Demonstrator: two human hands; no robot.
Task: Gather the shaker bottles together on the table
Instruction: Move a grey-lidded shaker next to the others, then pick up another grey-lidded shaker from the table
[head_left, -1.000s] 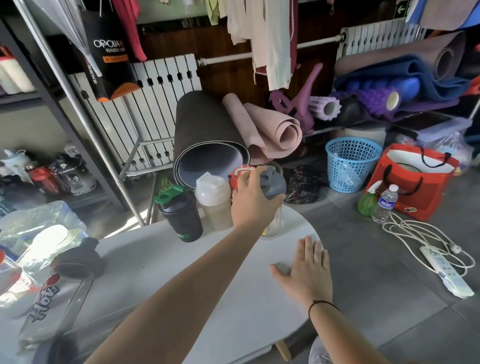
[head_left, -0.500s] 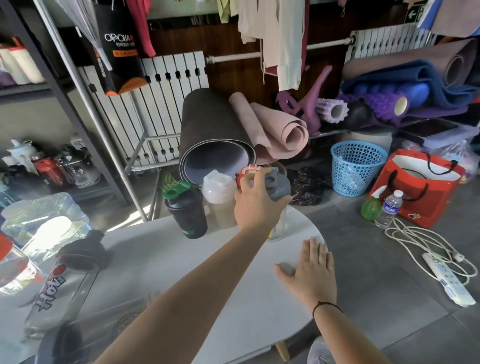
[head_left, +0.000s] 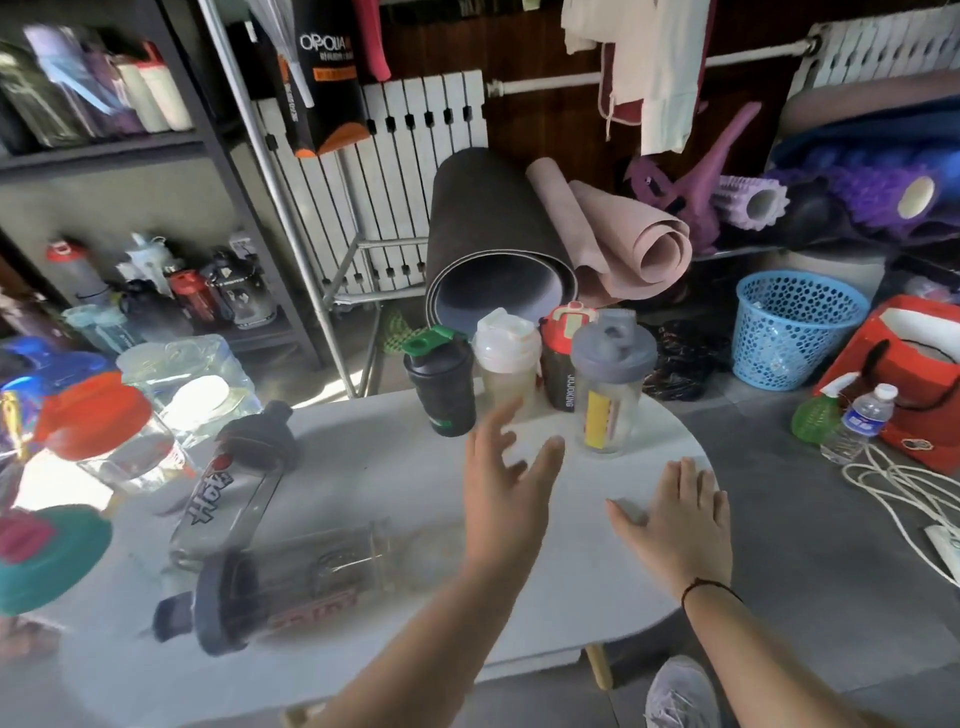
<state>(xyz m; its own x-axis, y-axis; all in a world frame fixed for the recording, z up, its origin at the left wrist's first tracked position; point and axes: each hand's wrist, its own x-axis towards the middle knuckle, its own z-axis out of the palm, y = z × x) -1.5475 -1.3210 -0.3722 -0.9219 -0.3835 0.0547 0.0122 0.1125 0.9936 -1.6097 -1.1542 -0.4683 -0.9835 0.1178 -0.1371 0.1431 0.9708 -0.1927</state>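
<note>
Four shaker bottles stand upright in a tight row at the far edge of the white table (head_left: 395, 467): a black one with a green lid (head_left: 441, 382), a cloudy white one (head_left: 506, 358), a dark one with a red lid (head_left: 563, 353), partly hidden behind its neighbour, and a clear one with a grey lid (head_left: 610, 382) showing a yellow strip inside. Whether any holds liquid is hard to make out. Nearer and to the left, a clear bottle printed in red (head_left: 228, 493) and a grey-lidded one (head_left: 291, 587) lie on their sides, blurred; further bottles at the left edge are cut off and smeared. The left hand (head_left: 506, 499) hovers just near the row with fingers spread wide, gripping nothing. The right hand (head_left: 678, 525) lies flat, palm down, fingers extended on the table near its right rim, holding nothing.
</note>
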